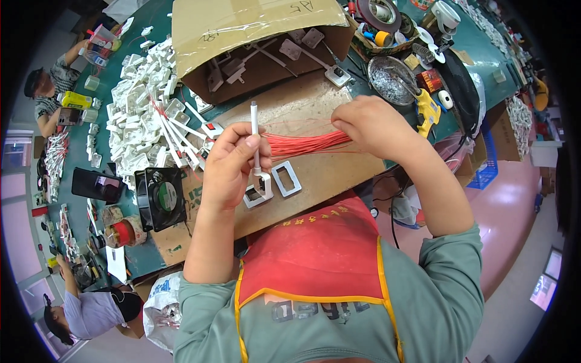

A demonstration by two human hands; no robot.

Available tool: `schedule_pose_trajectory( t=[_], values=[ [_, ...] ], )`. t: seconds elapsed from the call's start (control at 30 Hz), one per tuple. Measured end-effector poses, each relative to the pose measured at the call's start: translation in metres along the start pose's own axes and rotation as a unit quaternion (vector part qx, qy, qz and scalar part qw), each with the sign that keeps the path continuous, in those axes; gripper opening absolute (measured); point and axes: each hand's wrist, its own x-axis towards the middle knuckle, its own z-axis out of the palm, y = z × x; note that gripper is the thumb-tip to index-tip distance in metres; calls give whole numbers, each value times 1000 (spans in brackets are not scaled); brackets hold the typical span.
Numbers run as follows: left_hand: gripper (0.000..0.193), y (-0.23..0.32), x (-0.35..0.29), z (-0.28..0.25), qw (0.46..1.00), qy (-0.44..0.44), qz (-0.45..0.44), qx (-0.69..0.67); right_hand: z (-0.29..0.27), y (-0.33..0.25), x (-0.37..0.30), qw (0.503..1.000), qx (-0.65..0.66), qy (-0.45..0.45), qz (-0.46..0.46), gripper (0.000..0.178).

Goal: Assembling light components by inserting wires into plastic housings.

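Note:
My left hand (225, 166) is closed around a slim white plastic stem (255, 118), held upright with a squared bracket at its lower end. At the far side of the bundle, my right hand (375, 128) has thumb and fingers pinched together, apparently on a thin red wire; the fingertips partly hide it. Between the hands, a bundle of red wires (305, 144) lies across the cardboard mat (339, 164). A white rectangular frame (287, 179) rests just right of the bracket. Several white stems with red wire (172, 136) lie left of my left hand.
An open cardboard box (260, 27) with white parts stands ahead. Left are a pile of white plastic parts (136, 97), a black fan (160, 199) and a phone (97, 184). Right are a metal dish (390, 80) and a yellow glue gun (428, 114). Two people sit at far left.

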Motion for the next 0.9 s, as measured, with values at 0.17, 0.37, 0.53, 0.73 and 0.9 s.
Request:
schedule_pose_trajectory(
  t=[0.17, 0.37, 0.53, 0.73, 0.9],
  values=[
    [24, -2, 4, 4, 999, -18, 9, -28, -17, -7, -5, 996, 61, -27, 55, 20],
    [24, -11, 8, 4, 1000, -25, -12, -13, -29, -5, -12, 990, -36, -119, 66, 18],
    [21, -13, 4, -1, 998, -32, -4, -55, -62, -19, 0, 985, -21, -152, 83, 17],
    [24, -15, 0, -5, 994, -71, 4, -79, -73, -35, 22, 836, 506, 57, 204, 22],
    [29, -18, -3, -3, 992, -95, -35, -81, -41, -50, 53, 693, 674, 173, 188, 23]
  ],
)
